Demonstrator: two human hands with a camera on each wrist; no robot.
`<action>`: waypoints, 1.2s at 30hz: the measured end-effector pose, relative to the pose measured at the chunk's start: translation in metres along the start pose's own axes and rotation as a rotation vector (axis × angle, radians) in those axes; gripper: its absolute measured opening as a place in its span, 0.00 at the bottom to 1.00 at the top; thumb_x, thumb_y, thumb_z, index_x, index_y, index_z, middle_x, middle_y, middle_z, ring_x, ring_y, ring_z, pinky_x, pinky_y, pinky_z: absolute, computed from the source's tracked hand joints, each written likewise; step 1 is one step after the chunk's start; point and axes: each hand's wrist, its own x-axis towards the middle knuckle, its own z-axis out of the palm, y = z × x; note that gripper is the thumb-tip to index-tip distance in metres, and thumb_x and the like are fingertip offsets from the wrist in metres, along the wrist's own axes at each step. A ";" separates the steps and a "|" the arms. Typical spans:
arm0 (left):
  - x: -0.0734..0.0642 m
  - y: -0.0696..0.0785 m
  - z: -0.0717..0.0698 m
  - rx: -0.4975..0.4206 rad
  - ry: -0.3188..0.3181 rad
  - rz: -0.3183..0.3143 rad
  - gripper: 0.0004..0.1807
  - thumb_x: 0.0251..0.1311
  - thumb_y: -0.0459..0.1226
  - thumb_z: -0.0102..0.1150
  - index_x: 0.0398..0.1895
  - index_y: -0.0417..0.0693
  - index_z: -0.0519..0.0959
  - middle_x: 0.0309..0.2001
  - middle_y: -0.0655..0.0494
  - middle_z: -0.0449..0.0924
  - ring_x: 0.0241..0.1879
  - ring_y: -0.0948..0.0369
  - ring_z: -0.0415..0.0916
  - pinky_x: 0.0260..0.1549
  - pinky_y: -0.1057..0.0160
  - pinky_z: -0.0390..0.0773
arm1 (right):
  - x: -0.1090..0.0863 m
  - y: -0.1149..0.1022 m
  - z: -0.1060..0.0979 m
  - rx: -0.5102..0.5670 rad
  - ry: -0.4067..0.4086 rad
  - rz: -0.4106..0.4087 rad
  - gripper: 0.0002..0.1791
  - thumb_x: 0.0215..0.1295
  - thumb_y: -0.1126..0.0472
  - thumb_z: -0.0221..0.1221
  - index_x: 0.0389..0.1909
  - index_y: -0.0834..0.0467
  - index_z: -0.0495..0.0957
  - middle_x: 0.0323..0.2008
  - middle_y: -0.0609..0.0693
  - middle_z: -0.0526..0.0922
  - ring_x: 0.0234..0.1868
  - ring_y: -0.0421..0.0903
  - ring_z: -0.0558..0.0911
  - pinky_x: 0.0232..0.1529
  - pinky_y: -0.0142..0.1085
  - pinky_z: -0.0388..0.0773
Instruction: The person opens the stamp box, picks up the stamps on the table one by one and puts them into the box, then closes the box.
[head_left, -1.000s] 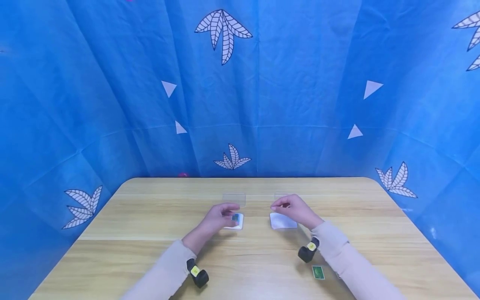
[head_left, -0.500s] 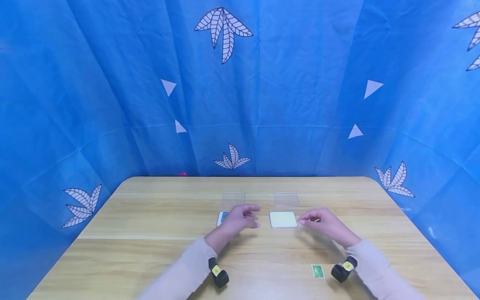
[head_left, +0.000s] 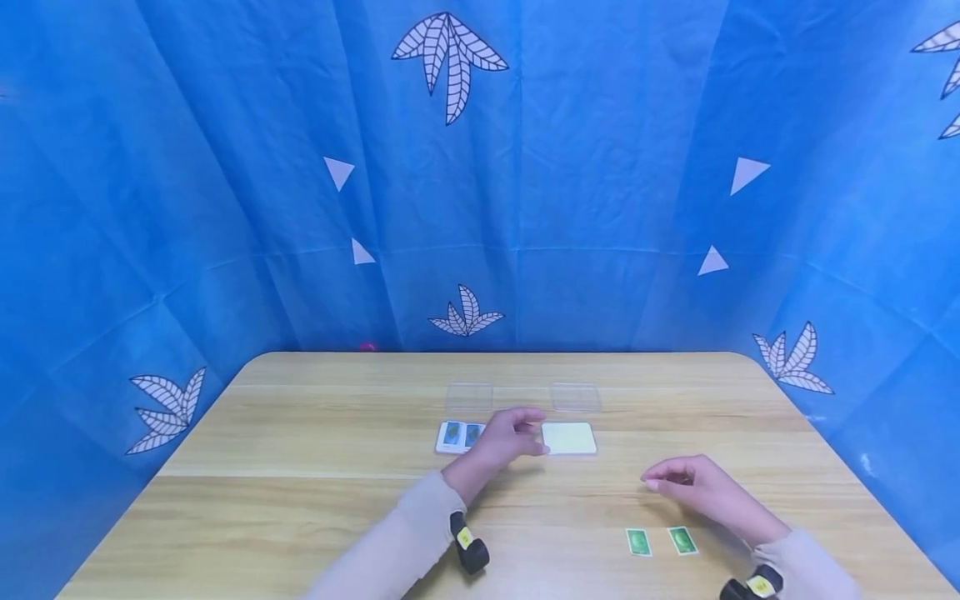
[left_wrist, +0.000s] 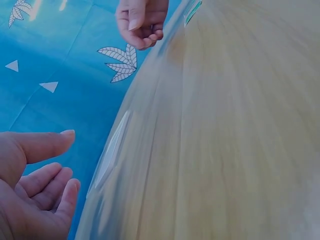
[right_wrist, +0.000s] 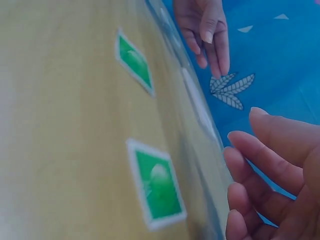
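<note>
My left hand [head_left: 510, 437] hovers at the left edge of a pale, white-edged rectangular pad [head_left: 573, 438], its fingers apart and holding nothing. In the left wrist view, the thumb and fingers of the left hand [left_wrist: 37, 185] are spread with a gap between them. Partly behind that hand lies a white pad [head_left: 441, 447] bearing blue pictures. My right hand [head_left: 701, 483] is off to the right over the table, fingers loosely curled and holding nothing. Below it lie two small green cards with white borders, like stamps, one on the left [head_left: 639, 542] and one on the right [head_left: 682, 540].
Two clear, flat rectangular pieces lie behind the pads, one on the left [head_left: 469, 396] and one on the right [head_left: 576, 397]. The wooden table [head_left: 300, 517] ends at a blue curtain [head_left: 600, 167] with leaf prints. Each wrist wears a small black camera.
My right hand has moved from above the right pad to the right and nearer, uncovering the right green card. My left hand has moved right, from the left pad to the right pad's edge.
</note>
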 end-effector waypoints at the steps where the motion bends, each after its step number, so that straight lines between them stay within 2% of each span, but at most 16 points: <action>1: 0.001 0.000 0.002 -0.007 0.002 -0.005 0.28 0.43 0.29 0.69 0.53 0.42 0.77 0.51 0.49 0.78 0.50 0.54 0.73 0.48 0.59 0.77 | -0.002 0.002 0.000 0.005 -0.003 0.005 0.16 0.62 0.54 0.59 0.44 0.61 0.81 0.44 0.54 0.83 0.42 0.35 0.78 0.42 0.26 0.75; 9: 0.009 -0.001 0.015 0.031 0.071 -0.046 0.30 0.40 0.29 0.70 0.53 0.48 0.78 0.48 0.54 0.79 0.47 0.59 0.73 0.44 0.64 0.78 | -0.018 0.016 -0.003 0.017 -0.009 -0.072 0.15 0.62 0.59 0.60 0.44 0.64 0.80 0.42 0.55 0.83 0.39 0.32 0.78 0.40 0.27 0.76; 15: 0.014 -0.006 0.020 0.022 0.110 -0.066 0.31 0.39 0.27 0.70 0.53 0.47 0.78 0.50 0.55 0.78 0.50 0.57 0.73 0.48 0.63 0.78 | -0.026 0.025 -0.007 0.042 -0.079 -0.164 0.13 0.62 0.64 0.59 0.45 0.67 0.79 0.43 0.49 0.83 0.38 0.34 0.77 0.37 0.27 0.77; 18: 0.015 -0.006 0.021 0.009 0.113 -0.071 0.32 0.38 0.25 0.70 0.54 0.46 0.77 0.51 0.54 0.77 0.52 0.56 0.72 0.49 0.62 0.78 | -0.028 0.031 -0.009 0.058 -0.111 -0.240 0.12 0.62 0.68 0.57 0.46 0.68 0.79 0.43 0.46 0.83 0.37 0.35 0.77 0.35 0.27 0.77; 22: 0.016 -0.006 0.021 0.010 0.111 -0.082 0.33 0.38 0.25 0.69 0.55 0.45 0.76 0.52 0.54 0.77 0.52 0.55 0.72 0.49 0.62 0.78 | -0.030 0.038 -0.012 0.069 -0.102 -0.317 0.13 0.60 0.71 0.58 0.47 0.66 0.79 0.44 0.47 0.81 0.36 0.40 0.76 0.35 0.27 0.75; 30: 0.016 -0.010 0.020 0.039 0.101 -0.065 0.34 0.37 0.22 0.69 0.55 0.44 0.76 0.52 0.52 0.77 0.52 0.54 0.72 0.48 0.63 0.79 | -0.028 0.047 -0.016 0.040 -0.118 -0.414 0.15 0.57 0.73 0.60 0.46 0.64 0.79 0.43 0.46 0.81 0.39 0.38 0.77 0.37 0.27 0.77; 36: 0.015 -0.009 0.019 0.046 0.102 -0.074 0.35 0.35 0.20 0.68 0.55 0.43 0.77 0.49 0.49 0.77 0.49 0.53 0.74 0.46 0.64 0.80 | -0.026 0.049 -0.015 0.043 -0.153 -0.453 0.15 0.56 0.71 0.62 0.46 0.62 0.81 0.41 0.49 0.81 0.41 0.37 0.77 0.40 0.25 0.76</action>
